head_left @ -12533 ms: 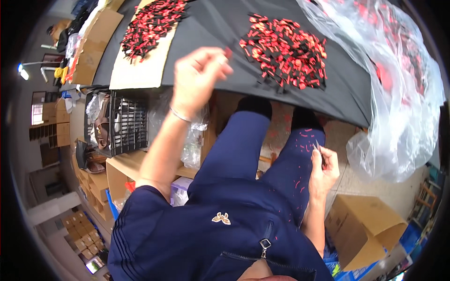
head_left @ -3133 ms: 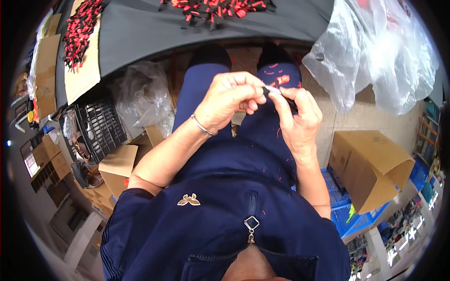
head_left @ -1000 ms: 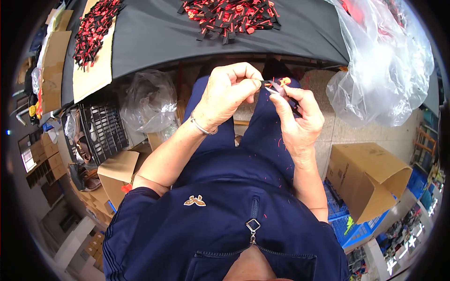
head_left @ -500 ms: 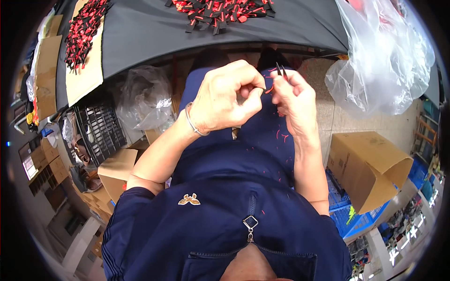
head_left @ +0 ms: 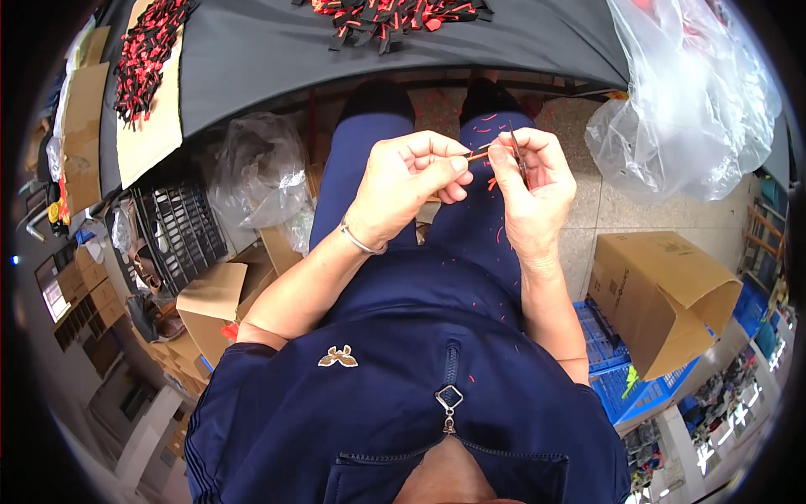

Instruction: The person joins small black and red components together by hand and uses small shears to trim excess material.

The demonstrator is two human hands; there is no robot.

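My left hand (head_left: 418, 178) is closed in a pinch on one end of a small dark strip with red on it (head_left: 478, 155). My right hand (head_left: 535, 181) holds thread snips (head_left: 515, 149), their dark blades pointing up past the fingers. The right thumb and fingertip also meet the far end of the strip, so it spans the gap between both hands. Below the right fingertips hangs a bit of red thread (head_left: 492, 181). Red thread scraps lie over my dark blue trousers (head_left: 453, 227).
A black-covered table (head_left: 252, 59) bears a pile of black and red strips (head_left: 390, 18) and another pile (head_left: 149, 63) on cardboard (head_left: 159, 155). Clear plastic bags (head_left: 684, 126) hang at the right. A carton (head_left: 651, 294) rests on blue crates (head_left: 617, 386); a black crate (head_left: 180, 231) stands left.
The strip now stretches between both hands. My right hand has turned and shifted slightly right, its snips more upright. The left fingers have loosened from a tighter curl and dropped a little.
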